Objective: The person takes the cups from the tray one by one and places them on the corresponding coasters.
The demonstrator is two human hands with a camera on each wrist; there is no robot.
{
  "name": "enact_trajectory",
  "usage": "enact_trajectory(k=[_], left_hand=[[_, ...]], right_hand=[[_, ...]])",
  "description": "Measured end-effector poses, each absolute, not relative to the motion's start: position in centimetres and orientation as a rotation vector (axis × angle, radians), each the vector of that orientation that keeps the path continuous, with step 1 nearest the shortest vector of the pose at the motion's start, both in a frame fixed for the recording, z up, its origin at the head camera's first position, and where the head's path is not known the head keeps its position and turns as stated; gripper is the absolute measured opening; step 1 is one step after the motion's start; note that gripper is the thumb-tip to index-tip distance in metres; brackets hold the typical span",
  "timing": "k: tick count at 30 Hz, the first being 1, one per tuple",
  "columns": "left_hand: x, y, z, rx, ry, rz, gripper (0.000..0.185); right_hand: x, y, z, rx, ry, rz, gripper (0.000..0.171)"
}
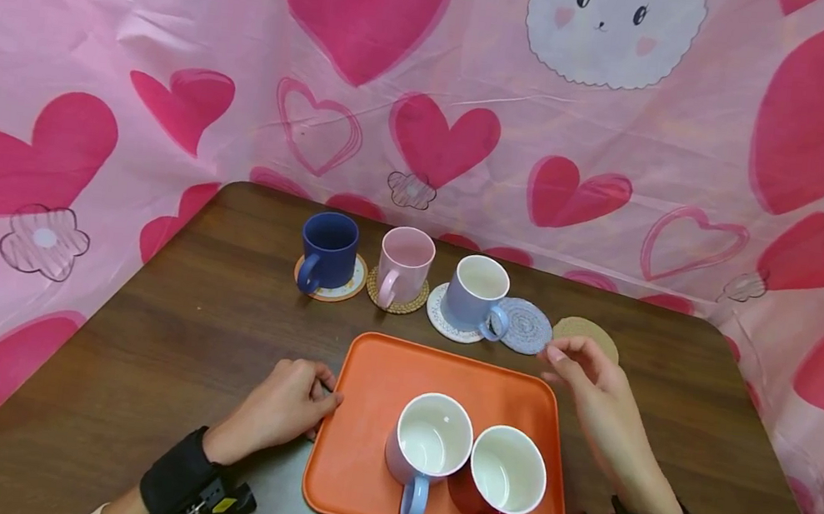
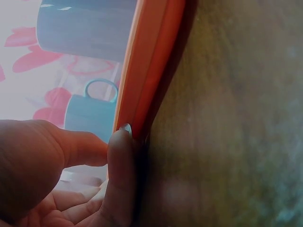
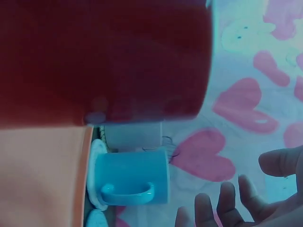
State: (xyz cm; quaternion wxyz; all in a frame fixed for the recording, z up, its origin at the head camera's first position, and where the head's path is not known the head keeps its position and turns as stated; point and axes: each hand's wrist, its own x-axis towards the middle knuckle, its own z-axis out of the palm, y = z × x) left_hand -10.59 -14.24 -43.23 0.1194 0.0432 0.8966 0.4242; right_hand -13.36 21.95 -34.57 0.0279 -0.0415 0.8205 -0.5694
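An orange tray (image 1: 376, 387) lies on the table with two mugs standing on its right half. One is a lilac mug (image 1: 401, 464) with a blue handle; beside it is a red mug (image 1: 462, 497) with a white inside. My left hand (image 1: 283, 403) pinches the tray's left edge, thumb above and fingers at its side, as the left wrist view shows. Beyond the tray's far right corner my right hand (image 1: 597, 394) hovers with loosely bent fingers and holds nothing. Nearest to it are a tan coaster (image 1: 588, 332) and a blue-grey coaster (image 1: 525, 326).
Behind the tray, a navy mug (image 1: 329, 252), a pink mug (image 1: 405, 265) and a light blue mug (image 1: 472, 293) each stand on a coaster. The light blue mug's handle overhangs the blue-grey coaster. A pink heart-patterned cloth (image 1: 478, 63) hangs behind the wooden table (image 1: 170, 332).
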Motion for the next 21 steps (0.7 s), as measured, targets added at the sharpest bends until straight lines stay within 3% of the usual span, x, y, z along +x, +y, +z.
enact_trajectory(k=[11, 21], left_hand=[[-10.7, -14.3, -43.4, 0.136, 2.633, 1.233, 0.010], [-10.9, -14.2, -43.3, 0.092, 2.596, 1.231, 0.010]], right_hand=[[-8.0, 23.0, -33.9, -0.408, 2.883, -1.551, 0.007], [-4.4, 23.9, -35.7, -1.052, 2.674, -1.470, 0.043]])
